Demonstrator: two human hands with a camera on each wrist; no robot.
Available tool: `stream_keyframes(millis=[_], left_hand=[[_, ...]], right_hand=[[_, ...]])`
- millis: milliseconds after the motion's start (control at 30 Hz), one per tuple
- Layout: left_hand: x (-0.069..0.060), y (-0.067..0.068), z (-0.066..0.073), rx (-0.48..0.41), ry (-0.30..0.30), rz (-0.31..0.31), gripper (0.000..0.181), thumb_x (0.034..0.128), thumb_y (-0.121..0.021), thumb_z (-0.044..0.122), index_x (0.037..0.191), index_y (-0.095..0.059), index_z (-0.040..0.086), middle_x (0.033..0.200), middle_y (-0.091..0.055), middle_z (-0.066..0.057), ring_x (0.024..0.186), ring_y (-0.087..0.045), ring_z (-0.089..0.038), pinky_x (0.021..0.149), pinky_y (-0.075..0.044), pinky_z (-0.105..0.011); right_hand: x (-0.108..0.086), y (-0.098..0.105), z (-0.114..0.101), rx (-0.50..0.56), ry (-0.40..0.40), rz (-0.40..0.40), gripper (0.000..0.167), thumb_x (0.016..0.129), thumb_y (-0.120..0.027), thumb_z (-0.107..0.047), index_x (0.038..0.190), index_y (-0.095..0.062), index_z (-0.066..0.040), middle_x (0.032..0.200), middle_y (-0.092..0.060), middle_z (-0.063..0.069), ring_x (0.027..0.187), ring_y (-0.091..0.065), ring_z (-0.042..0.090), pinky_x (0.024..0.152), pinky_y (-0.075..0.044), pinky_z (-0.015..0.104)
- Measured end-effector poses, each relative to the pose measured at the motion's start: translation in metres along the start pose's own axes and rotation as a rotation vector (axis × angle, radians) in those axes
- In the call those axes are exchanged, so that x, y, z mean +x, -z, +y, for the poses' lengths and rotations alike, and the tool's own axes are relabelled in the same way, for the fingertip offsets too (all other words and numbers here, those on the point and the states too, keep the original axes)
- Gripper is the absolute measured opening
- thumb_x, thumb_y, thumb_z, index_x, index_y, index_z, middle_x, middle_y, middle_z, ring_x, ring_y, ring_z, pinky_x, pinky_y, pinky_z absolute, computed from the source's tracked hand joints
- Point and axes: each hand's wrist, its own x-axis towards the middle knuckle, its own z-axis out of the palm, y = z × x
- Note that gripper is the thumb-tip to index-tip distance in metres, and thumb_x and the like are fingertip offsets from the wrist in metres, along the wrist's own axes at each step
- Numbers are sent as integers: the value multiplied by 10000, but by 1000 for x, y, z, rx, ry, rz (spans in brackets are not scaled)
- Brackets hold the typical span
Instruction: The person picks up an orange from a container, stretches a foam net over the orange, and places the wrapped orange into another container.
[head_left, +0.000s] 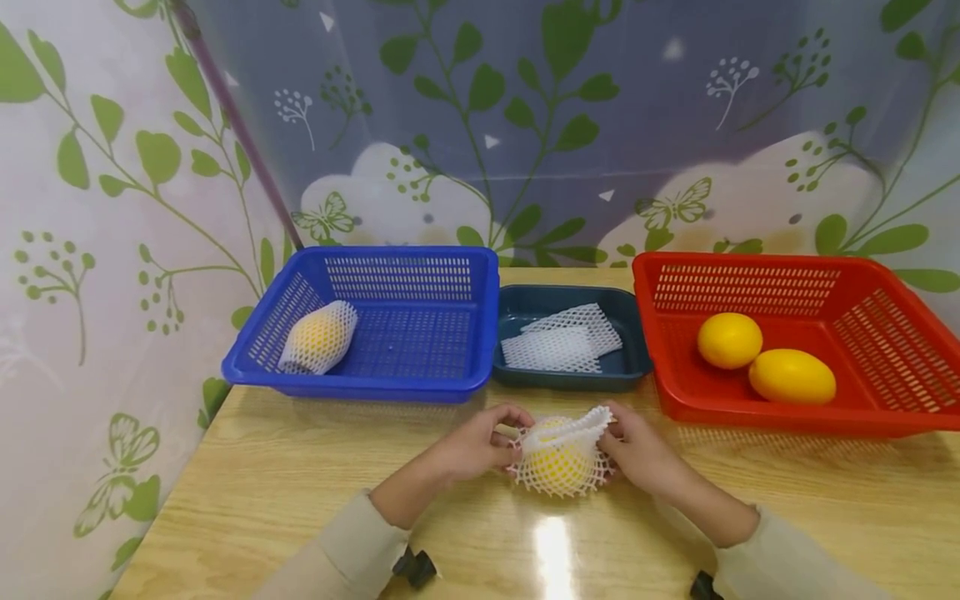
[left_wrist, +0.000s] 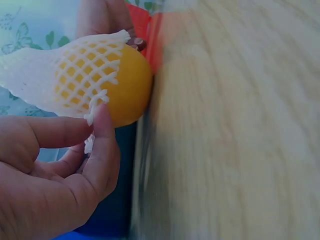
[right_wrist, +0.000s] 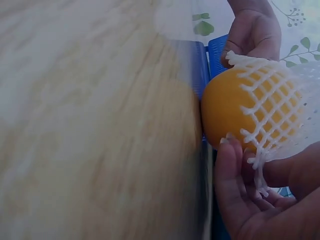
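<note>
- At lower centre of frame, yellow fruit (left_wrist: 134,92) partly inside foam net (head_left: 567,431)
- Left hand (head_left: 480,443), right hand (head_left: 639,450): each grip closed, pinching net edge
- Sleeving seems underway; next likely needs an even pull

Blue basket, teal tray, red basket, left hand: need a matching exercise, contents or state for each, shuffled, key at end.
Column 1
1. blue basket
2. teal tray
3. red basket
4. left hand

Column 2
A. pinches the edge of the half-on foam net
B. holds two bare yellow fruits
C. holds one netted yellow fruit
D. holds flat foam nets

Pairs: 1-C, 2-D, 3-B, 4-A
</note>
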Motion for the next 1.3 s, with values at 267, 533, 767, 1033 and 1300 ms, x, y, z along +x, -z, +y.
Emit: stream_keyframes(millis=[267,533,767,1033,1300], left_hand=[[3,-1,-4,11,-34,-18,355,892,-475,-195,1224,-482,-70,1200,-541,-199,868,-619,-179,736,-586,-355],[-3,-1,1,-92,45,-19,397,903,-459,24,1286,-488,-78,1234,-525,-178,856,-593,-183,826,-567,-377],[-8,0,-2,-146,72,-94,389,1001,-533,107,1358,-408,12,1240,-533,-205,965,-612,-238,865,-547,-461],[-6,-6,-11,-185,11,-107,368,1022,-478,87,1363,-349,34,1228,-541,-259,953,-632,-282,906,-521,-478],[-5,-10,-10,-261,-4,-77,362,1031,-462,108,1363,-334,40,1204,-515,-222,951,-609,-243,912,-522,-467]], right_hand=[[-1,-3,3,151,-3,-12,320,907,-460,94,1226,-432,81,1021,-569,236,663,-616,240,575,-588,367],[-4,0,2,316,-65,-70,411,1027,-376,-75,1365,-321,151,876,-630,96,691,-653,172,651,-595,364],[-8,7,-1,444,-149,-201,563,1055,-371,-253,1435,-239,141,1068,-632,105,860,-681,211,780,-579,418],[-10,9,6,588,-115,-291,411,1055,-384,-294,1325,-462,6,1085,-630,91,940,-654,259,866,-551,427],[-11,8,5,697,-114,-330,319,1063,-360,-318,1275,-482,-113,1112,-600,101,952,-644,261,870,-551,404]])
